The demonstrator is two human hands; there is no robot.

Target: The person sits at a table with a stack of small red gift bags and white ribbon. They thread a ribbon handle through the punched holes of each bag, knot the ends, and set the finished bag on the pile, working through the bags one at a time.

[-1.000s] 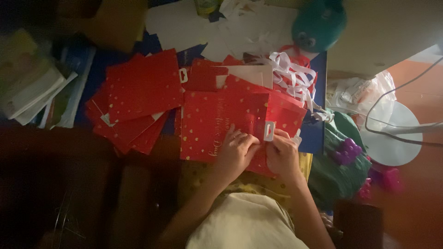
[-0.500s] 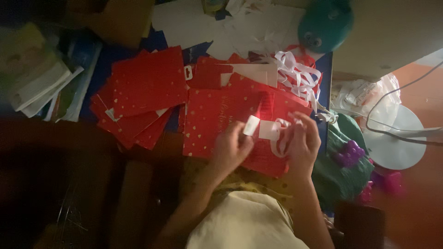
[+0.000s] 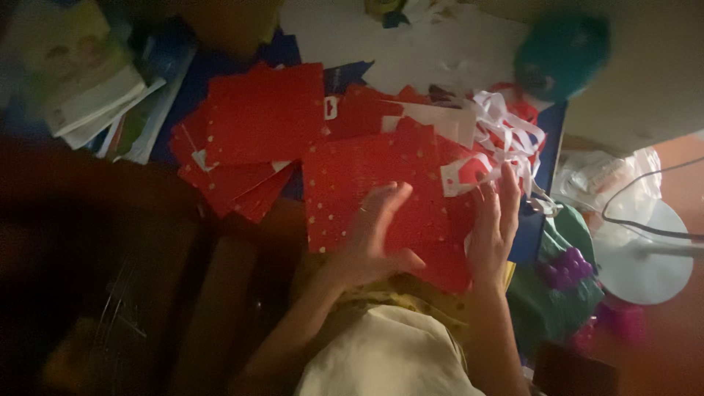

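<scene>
— Hands first: where are they?

— Both lie near the middle of the head view, at about 6 o'clock from the heap of red paper. The left hand [image 3: 374, 235] rests flat on a red gift bag with pale dots [image 3: 370, 183], fingers spread, thumb out toward 4 o'clock. Its grip is loose and splayed, pinching nothing.

— And the other one?

— The right hand [image 3: 493, 227] lies at 3 o'clock from the left, fingers straight and pointing toward 12 o'clock, palm on the red paper at the bag's right edge. Its grip is spread too. Its fingertips come just below a tangle of white ribbon handles [image 3: 502, 132]; whether they touch it I cannot tell, the picture is blurred.

— Where does the dotted bag sit?

— Flat on the table, on top of other red sheets, with a blue cloth [image 3: 543, 213] showing at its 3 o'clock side.

— What else is about?

— A second pile of red bags [image 3: 257, 132] at 9 o'clock from the hands, a stack of booklets [image 3: 95, 95] at 10 o'clock, a teal round thing [image 3: 561, 55] at 1 o'clock, and a white disc with a dark cable [image 3: 645, 249] at 3 o'clock.
</scene>
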